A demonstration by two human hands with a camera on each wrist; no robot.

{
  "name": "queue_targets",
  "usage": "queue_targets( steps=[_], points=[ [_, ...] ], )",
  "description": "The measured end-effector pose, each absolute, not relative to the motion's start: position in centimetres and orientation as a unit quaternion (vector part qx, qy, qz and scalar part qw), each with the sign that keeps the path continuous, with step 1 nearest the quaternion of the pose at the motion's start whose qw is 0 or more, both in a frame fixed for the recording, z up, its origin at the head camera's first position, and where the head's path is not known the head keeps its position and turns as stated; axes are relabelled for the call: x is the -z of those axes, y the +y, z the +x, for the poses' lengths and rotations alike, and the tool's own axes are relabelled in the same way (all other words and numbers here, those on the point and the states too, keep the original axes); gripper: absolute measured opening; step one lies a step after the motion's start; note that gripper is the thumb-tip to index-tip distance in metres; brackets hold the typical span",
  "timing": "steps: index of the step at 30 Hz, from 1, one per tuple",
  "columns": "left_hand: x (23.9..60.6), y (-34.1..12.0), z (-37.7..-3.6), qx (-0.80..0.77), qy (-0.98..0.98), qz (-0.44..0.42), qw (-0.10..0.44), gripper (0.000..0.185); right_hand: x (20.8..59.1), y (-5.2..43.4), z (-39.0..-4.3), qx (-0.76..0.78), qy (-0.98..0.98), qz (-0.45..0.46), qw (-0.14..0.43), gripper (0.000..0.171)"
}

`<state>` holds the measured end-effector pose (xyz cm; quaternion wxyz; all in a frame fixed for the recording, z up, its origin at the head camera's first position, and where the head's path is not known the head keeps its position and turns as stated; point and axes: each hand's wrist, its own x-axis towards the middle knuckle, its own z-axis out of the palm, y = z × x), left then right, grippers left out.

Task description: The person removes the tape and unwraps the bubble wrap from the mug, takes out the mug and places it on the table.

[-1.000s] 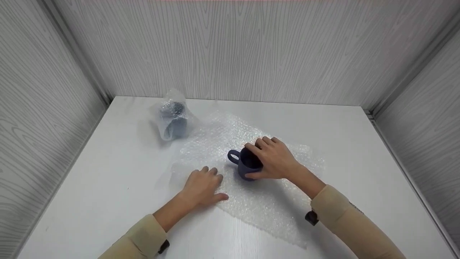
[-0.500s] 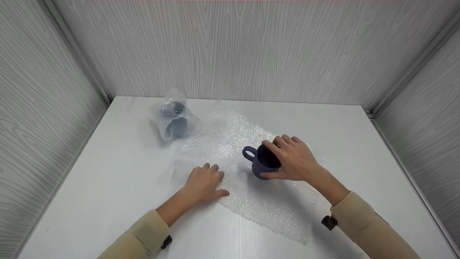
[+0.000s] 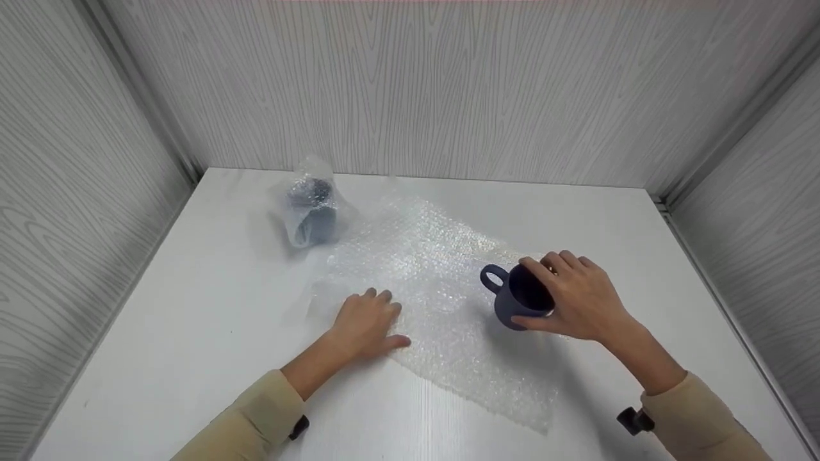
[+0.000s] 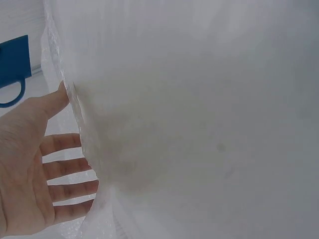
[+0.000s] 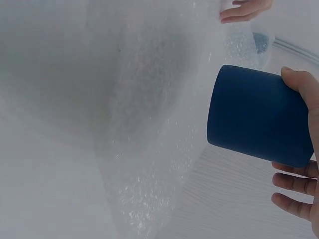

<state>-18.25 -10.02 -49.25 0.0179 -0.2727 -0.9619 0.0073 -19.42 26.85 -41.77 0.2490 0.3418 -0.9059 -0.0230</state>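
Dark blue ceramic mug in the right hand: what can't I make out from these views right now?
- Dark blue ceramic mug, right wrist view: handle hidden behind the body.
- Mug base, head view: too unclear to tell if it touches the clear bubble wrap sheet.
- Right hand: palm side hidden.
- Bubble-wrapped bundle: contents blurred by wrap.

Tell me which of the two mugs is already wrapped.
The mug at the table's far left, bundled in clear bubble wrap. The bare dark blue ceramic mug is unwrapped, gripped by the right hand.
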Motion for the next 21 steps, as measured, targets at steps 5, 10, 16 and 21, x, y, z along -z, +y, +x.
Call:
queue_targets(
  steps=[5,10,16,21],
  points=[
    [49.2,-10.0,-18.5,-0.012,-0.962,-0.273,0.012,0.061,41.9,28.1,-18.2,0.021,-0.907,0.334,0.258,0.096],
    [49.2,-9.9,-19.0,-0.011,-0.962,-0.271,0.01,0.06,41.8,28.7,-17.4,0.019,-0.907,0.329,0.263,0.095],
    [49.3,-9.5,-19.6,-0.013,-0.964,-0.266,0.002,0.061,41.7,28.7,-16.6,0.015,-0.906,0.328,0.268,0.095],
    [49.5,-9.1,-20.1,-0.018,-0.965,-0.26,-0.004,0.061,42.0,28.4,-16.1,0.012,-0.904,0.331,0.271,0.094]
  ],
)
